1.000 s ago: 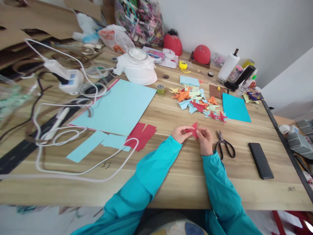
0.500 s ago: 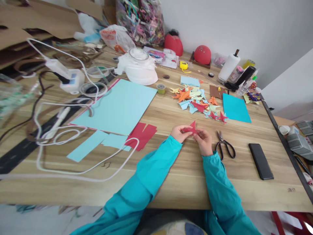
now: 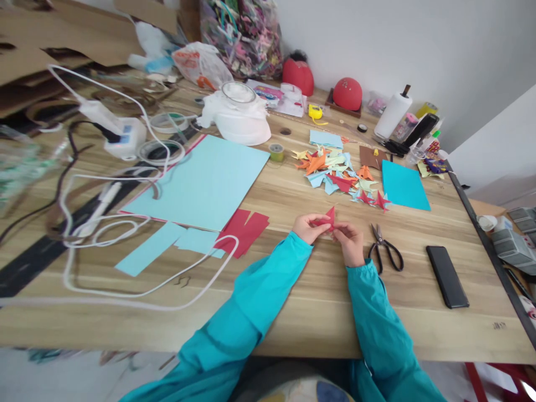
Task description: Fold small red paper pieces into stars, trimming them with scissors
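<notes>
A small red folded-paper figure point(image 3: 330, 216) is held above the wooden table, one pointed tip standing up. My left hand point(image 3: 309, 228) pinches its left side between thumb and fingers. From the right, my right hand point(image 3: 350, 240) has its fingers closed on the figure's other edge, partly hiding it. Just beyond lies a pile of folded paper figures point(image 3: 335, 167) in orange, pale blue, yellow and red. Black-handled scissors point(image 3: 383, 245) rest beside my right hand, blades pointing away.
Red paper pieces point(image 3: 247, 231) and a large pale blue sheet point(image 3: 209, 178) lie to the left, near a looping white cable point(image 3: 159, 295). On the right are a black phone point(image 3: 447, 276) and a bright blue paper square point(image 3: 405, 185). A green-yellow spool point(image 3: 276, 152) stands behind.
My right fingers have shifted slightly on the red paper figure, covering more of its right side. My left hand keeps its pinch, and the things on the table stay put.
</notes>
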A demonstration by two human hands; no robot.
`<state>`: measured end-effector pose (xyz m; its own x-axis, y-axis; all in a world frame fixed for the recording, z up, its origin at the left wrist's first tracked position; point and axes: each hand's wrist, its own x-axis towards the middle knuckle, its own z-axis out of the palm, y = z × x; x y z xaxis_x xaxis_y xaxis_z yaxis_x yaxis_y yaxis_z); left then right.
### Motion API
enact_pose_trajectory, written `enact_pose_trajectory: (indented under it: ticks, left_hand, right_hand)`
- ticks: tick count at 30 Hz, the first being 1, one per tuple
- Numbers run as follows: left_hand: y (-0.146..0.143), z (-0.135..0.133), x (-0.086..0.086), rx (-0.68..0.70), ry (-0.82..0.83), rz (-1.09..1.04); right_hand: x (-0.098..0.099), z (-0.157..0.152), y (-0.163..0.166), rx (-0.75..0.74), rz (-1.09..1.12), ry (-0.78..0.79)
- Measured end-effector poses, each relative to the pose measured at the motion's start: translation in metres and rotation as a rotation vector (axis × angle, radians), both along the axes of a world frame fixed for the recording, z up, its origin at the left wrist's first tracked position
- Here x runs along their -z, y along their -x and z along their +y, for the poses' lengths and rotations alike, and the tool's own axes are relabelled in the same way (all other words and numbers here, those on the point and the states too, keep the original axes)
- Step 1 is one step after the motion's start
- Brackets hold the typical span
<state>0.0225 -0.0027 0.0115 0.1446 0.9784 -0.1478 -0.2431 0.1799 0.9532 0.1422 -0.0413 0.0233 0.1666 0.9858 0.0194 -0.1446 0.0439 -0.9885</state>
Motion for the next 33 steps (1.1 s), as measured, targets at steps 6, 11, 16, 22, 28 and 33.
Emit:
enact_pose_trajectory:
  ticks: [6, 11, 16, 22, 28, 33]
  left_hand:
    - [0.002, 0.001, 0.000, -0.058, -0.069, 0.099]
    - [0.004, 0.002, -0.006, -0.109, -0.102, 0.147]
    - [0.004, 0.001, -0.009, -0.116, -0.079, 0.131]
    - [0.004, 0.000, -0.010, -0.084, -0.070, 0.098]
    - [0.003, 0.000, -0.008, -0.151, -0.118, 0.132]
    - [0.002, 0.001, -0.004, -0.154, -0.114, 0.132]
  right_hand:
    - [0.003, 0.001, 0.001, 0.033, 0.052, 0.000]
    - [0.004, 0.001, 0.000, 0.007, 0.124, 0.031]
    - [0.003, 0.001, 0.000, -0.050, 0.150, 0.103]
    - [0.008, 0.002, 0.001, -0.031, 0.113, 0.049]
    - [0.003, 0.001, 0.001, -0.088, 0.101, 0.099]
    - [0.000, 0.001, 0.002, -0.068, 0.048, 0.103]
